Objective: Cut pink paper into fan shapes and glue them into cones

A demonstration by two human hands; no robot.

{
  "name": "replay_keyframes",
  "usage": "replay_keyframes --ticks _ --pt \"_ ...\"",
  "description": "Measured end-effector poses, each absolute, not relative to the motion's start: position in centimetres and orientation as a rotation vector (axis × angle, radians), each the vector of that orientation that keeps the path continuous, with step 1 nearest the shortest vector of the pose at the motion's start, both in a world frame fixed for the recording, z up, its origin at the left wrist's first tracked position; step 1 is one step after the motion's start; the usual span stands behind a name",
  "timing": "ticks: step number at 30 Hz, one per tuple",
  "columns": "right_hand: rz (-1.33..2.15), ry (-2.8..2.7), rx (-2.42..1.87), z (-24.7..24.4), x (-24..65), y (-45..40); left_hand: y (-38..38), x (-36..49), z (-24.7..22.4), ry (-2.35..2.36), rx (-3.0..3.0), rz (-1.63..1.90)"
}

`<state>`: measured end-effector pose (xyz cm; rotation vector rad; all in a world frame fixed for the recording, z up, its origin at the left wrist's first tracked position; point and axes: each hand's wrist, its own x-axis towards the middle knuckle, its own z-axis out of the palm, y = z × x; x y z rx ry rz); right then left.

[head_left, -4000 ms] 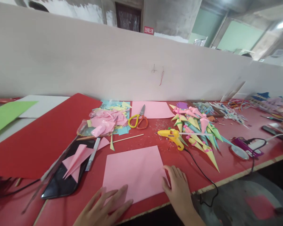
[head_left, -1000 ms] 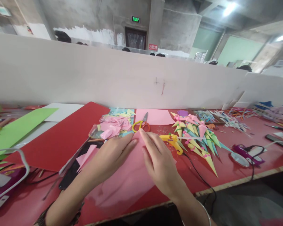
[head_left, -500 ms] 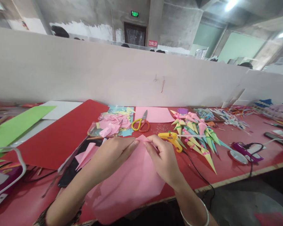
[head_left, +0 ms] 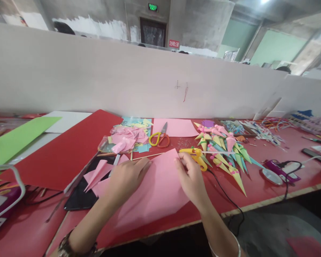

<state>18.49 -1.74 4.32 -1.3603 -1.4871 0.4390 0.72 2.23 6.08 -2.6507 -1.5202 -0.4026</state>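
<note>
A large pink paper sheet (head_left: pixel 160 182) lies at the table's front edge, its top corner pointing away from me. My left hand (head_left: pixel 131 175) is closed on the sheet's left edge, thumb and fingers together. At the upper right edge, near the corner, my right hand (head_left: pixel 189 175) pinches the paper between thumb and fingers. Just beyond my right hand lies a yellow glue gun (head_left: pixel 194 155). Folded pink pieces (head_left: pixel 98 173) rest on a black tablet-like slab (head_left: pixel 80 196) left of my left hand.
Scissors (head_left: pixel 159 138) lie behind the sheet, beside a heap of pink scraps (head_left: pixel 130 138). Paper cones (head_left: pixel 222 146) are piled at right, near a purple power strip (head_left: pixel 280 171). Red card (head_left: pixel 61 153) and green card (head_left: pixel 24 137) lie left. A white partition (head_left: pixel 123 75) stands behind.
My hands have moved apart, the left one leftward and the right one slightly rightward. The sheet's top corner now shows, further right, with a thin stick visible behind it.
</note>
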Motion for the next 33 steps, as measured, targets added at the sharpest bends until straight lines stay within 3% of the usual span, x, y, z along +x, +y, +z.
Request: replay_keyframes --ticks 7,19,33 --pt "-0.031 -1.657 -1.593 0.5 19.8 -2.4 5.5 2.2 1.2 -1.767 -2.806 -0.01" --pt "0.208 -2.122 -1.747 -4.0 17.4 -3.9 6.8 4.4 -1.8 -1.761 -2.695 0.104" --pt "0.456 -2.403 -1.507 -2.8 15.9 -6.4 6.4 5.1 -1.2 -1.787 -2.671 0.098"
